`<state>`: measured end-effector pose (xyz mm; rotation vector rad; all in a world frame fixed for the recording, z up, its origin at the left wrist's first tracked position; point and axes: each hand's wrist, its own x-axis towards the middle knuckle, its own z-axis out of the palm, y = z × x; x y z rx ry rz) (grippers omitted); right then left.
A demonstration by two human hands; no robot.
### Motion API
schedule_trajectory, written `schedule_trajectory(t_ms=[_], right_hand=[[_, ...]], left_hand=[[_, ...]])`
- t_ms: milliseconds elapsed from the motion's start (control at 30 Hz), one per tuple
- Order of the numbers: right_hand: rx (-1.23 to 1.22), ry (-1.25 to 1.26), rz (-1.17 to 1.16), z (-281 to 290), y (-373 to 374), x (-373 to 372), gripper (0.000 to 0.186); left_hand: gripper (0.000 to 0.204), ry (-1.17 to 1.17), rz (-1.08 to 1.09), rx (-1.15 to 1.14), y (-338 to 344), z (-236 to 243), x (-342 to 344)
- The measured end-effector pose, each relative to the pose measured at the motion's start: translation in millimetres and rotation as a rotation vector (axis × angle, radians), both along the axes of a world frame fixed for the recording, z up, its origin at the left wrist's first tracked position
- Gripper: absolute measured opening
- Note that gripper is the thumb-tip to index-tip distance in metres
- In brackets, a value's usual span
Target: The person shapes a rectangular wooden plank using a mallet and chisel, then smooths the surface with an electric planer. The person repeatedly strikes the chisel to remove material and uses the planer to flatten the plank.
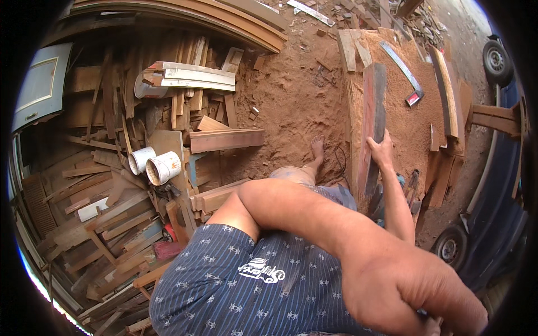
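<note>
Head view looks down on me steadying a long plank (374, 106) that stands on its edge against the side of a workbench (412, 131). My right hand (381, 150) is clamped over the plank's upper edge, thumb on the near face and fingers curled over the far one. My left hand (443, 308) is drawn across my chest to the lower right of the picture and half cut off, so I cannot tell whether it is closed or what it holds.

I judge this to be the holding step: the plank is propped and balanced, not yet laid flat or worked. The next move calls for a firm grip and probably my second hand, since a board this long and narrow would tip easily.

The plank is dull red on its broad face and dark grey along the edge, rough-sawn and slightly bowed. Fine orange-brown sawdust covers the bench top like sand. A long metal ruler (400, 63) with a red end lies across it, well beyond my hand. My bare foot (318, 147) stands on packed reddish dirt just left of the bench. Further left lie two white buckets (161, 167) on their sides among a heap of offcuts (112, 224), flat, splintery and mixed in colour.
</note>
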<state>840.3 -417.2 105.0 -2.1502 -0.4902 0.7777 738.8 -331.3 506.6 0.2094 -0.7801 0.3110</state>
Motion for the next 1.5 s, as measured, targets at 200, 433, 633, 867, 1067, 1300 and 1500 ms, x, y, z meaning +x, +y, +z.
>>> schedule_trajectory(t_ms=[200,433,633,867,1067,1300,1500], right_hand=[[-0.068,-0.038,-0.014,-36.1,10.7,-3.2,0.067],[-0.169,-0.088,-0.031,-29.2,20.1,-12.1,0.07],[-0.103,-0.088,-0.066,-23.6,24.5,-18.2,0.076],[-0.128,-0.223,-0.134,15.6,-78.1,-35.8,0.087],[-0.404,-0.436,-0.211,37.3,-272.5,-78.5,0.074],[0.111,0.275,-0.466,-27.4,-300.4,-105.4,0.028],[0.174,0.008,-0.524,45.0,-274.6,-144.7,0.046]], left_hand=[[0.038,0.034,0.035,0.051,-1.1,-10.0,-26.1],[0.043,0.629,0.02,0.671,69.9,-111.7,-88.9],[0.068,1.3,0.145,0.926,85.2,-245.9,-142.7],[0.059,1.835,0.295,1.454,69.7,-381.1,-206.7],[0.055,1.926,0.312,1.439,41.0,-415.5,-241.2],[0.056,1.892,0.265,1.551,15.1,-430.6,-273.1],[0.052,2.038,0.264,1.42,1.8,-447.4,-346.3]])
